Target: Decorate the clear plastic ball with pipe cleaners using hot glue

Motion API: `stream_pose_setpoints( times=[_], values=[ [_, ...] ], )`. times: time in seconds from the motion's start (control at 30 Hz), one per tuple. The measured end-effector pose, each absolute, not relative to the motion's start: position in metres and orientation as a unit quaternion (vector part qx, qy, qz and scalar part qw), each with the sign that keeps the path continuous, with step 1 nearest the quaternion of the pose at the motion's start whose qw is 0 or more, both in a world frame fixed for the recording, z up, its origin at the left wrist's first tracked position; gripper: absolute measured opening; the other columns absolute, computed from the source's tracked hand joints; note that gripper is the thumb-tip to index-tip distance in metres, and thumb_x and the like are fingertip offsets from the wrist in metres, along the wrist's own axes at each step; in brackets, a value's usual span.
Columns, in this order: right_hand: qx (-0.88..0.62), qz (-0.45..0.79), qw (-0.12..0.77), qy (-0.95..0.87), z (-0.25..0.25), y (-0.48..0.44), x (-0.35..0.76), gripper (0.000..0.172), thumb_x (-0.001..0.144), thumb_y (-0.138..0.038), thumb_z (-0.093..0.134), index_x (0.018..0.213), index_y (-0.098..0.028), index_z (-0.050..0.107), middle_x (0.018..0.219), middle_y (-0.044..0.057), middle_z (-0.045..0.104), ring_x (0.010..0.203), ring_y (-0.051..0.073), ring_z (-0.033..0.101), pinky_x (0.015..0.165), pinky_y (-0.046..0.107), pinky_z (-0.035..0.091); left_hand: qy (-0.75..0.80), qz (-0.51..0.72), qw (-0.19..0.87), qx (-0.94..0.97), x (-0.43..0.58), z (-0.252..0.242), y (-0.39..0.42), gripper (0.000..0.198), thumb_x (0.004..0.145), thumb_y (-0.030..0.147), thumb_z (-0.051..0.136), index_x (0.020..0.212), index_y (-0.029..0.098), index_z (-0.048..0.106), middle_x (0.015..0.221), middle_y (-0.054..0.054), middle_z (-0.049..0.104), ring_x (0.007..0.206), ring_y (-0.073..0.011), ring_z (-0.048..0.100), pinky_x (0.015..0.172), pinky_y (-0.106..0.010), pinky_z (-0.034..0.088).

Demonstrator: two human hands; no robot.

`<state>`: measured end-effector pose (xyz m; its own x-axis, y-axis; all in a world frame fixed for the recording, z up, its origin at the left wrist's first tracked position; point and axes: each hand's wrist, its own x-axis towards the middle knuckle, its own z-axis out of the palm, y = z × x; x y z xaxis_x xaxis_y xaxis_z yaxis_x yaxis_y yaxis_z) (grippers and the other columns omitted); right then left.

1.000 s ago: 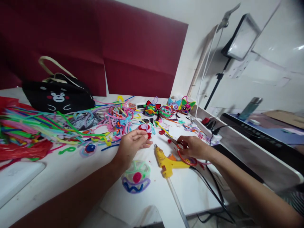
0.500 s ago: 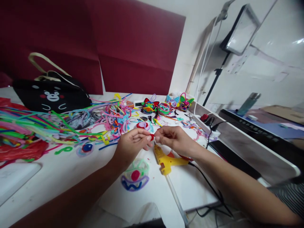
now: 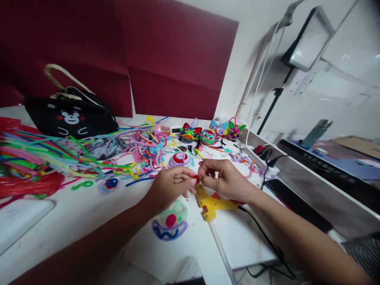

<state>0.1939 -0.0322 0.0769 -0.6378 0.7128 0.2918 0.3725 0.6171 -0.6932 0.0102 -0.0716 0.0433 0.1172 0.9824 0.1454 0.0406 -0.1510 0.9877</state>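
My left hand point(image 3: 172, 185) pinches a small red pipe cleaner piece point(image 3: 196, 179) between thumb and forefinger. My right hand point(image 3: 225, 179) meets it from the other side, its fingertips closed on the edge of the same piece. Just below the fingers lies a yellow hot glue gun point(image 3: 211, 204) with a clear glue stick point(image 3: 221, 247) in its back end. Nearer to me, under my left wrist, is a round pipe cleaner face point(image 3: 170, 221) with a red nose and a purple and blue mouth, partly hidden by my hand.
Several finished pipe cleaner balls point(image 3: 208, 135) stand at the back. Loose pipe cleaners point(image 3: 38, 154) heap up on the left before a black bag point(image 3: 69, 118). A coil with a blue centre point(image 3: 111, 183) lies on the white table. To the right are a power strip point(image 3: 268, 168) and a black phone point(image 3: 297, 204).
Both hands have shifted slightly right in the picture, along with the whole scene. The red piece stays between them, with my right fingertips now closer against it.
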Motion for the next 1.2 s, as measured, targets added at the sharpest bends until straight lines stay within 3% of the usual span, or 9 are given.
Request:
stream_pose_setpoints(
  times=[0.2,0.47,0.8,1.2],
  values=[
    [-0.289,0.287,0.312,-0.858,0.071,-0.037,0.196,0.01,0.075,-0.008,0.055,0.075,-0.016,0.061,0.069,-0.004,0.058,0.061,0.008,0.048,0.056,0.019,0.036,0.476,0.441,0.48,0.59,0.009,0.049,-0.074,0.013,0.07,0.028,0.069,0.071,0.015,0.066,0.05,0.005,0.056,0.045,-0.0063,0.046,0.042,-0.017,0.031],
    [-0.207,0.195,0.376,-0.882,0.069,-0.042,0.197,0.011,0.078,-0.005,0.058,0.078,-0.013,0.064,0.073,0.001,0.064,0.067,0.009,0.056,0.063,0.02,0.042,0.48,0.424,0.534,0.552,0.007,0.05,-0.076,0.02,0.069,0.034,0.069,0.07,0.014,0.065,0.051,0.004,0.052,0.045,-0.0057,0.039,0.042,-0.018,0.025],
    [-0.149,0.062,0.426,-0.89,0.06,-0.04,0.194,0.011,0.088,-0.011,0.054,0.084,-0.013,0.064,0.073,0.006,0.066,0.068,0.015,0.057,0.068,0.028,0.045,0.476,0.474,0.554,0.493,0.015,0.053,-0.082,0.019,0.067,0.031,0.071,0.064,0.015,0.063,0.05,0.005,0.049,0.047,-0.0055,0.038,0.047,-0.019,0.027],
    [-0.17,0.051,0.434,-0.883,0.054,-0.043,0.192,0.01,0.086,-0.009,0.055,0.088,-0.014,0.064,0.078,0.008,0.068,0.072,0.017,0.062,0.068,0.029,0.048,0.471,0.505,0.541,0.48,0.018,0.048,-0.082,0.022,0.07,0.033,0.071,0.062,0.015,0.061,0.046,0.006,0.047,0.043,-0.0045,0.035,0.042,-0.018,0.022]
  ],
)
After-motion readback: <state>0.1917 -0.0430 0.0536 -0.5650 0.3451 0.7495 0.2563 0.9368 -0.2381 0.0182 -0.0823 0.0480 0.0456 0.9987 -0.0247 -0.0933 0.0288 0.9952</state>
